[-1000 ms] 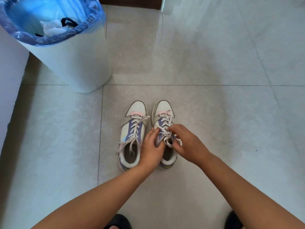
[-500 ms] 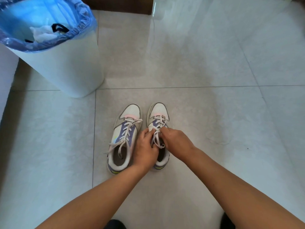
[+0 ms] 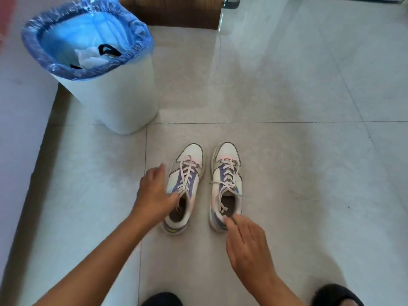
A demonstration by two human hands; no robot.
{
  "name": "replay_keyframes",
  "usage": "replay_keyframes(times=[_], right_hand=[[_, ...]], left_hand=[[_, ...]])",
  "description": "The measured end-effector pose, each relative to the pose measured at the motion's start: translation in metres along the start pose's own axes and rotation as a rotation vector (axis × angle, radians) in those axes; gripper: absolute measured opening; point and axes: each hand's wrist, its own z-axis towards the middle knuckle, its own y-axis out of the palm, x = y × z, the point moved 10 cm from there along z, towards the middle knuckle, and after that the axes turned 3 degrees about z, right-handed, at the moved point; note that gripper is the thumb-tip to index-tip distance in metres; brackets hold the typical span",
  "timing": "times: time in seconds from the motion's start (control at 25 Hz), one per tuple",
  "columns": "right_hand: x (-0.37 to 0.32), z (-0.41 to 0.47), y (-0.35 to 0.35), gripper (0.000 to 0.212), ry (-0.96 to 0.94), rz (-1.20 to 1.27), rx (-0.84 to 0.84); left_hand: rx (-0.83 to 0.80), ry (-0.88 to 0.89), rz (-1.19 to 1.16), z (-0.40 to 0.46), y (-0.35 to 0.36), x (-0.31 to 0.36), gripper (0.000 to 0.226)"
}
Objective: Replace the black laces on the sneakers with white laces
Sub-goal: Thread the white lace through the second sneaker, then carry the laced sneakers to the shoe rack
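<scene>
Half a second back both my hands worked the right sneaker's lace; now they had parted. My left hand (image 3: 154,193) touched the left sneaker (image 3: 184,188) near its top eyelets, whether pinching the lace I couldn't tell. My right hand (image 3: 247,241) hung by the right sneaker (image 3: 226,186) heel, fingers loose, holding nothing. Two sneakers on the floor, both white-laced. One bin (image 3: 106,85), black lace (image 3: 108,50) inside. Judged: nearly finished.
</scene>
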Motion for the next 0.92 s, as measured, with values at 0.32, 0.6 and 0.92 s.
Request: replay_keyframes(times=[0.32, 0.6, 0.92], right_hand=[[-0.017, 0.019, 0.072, 0.070, 0.187, 0.187, -0.480], [-0.010, 0.019, 0.074, 0.048, 0.228, 0.059, -0.483], [0.031, 0.078, 0.021, 0.047, 0.170, 0.037, -0.711]], left_hand=[[-0.077, -0.022, -0.293, -0.010, 0.041, -0.007, 0.054], [-0.134, -0.020, -0.268, -0.010, 0.064, 0.001, 0.053], [-0.411, 0.167, 0.292, 0.006, -0.012, 0.057, 0.028]])
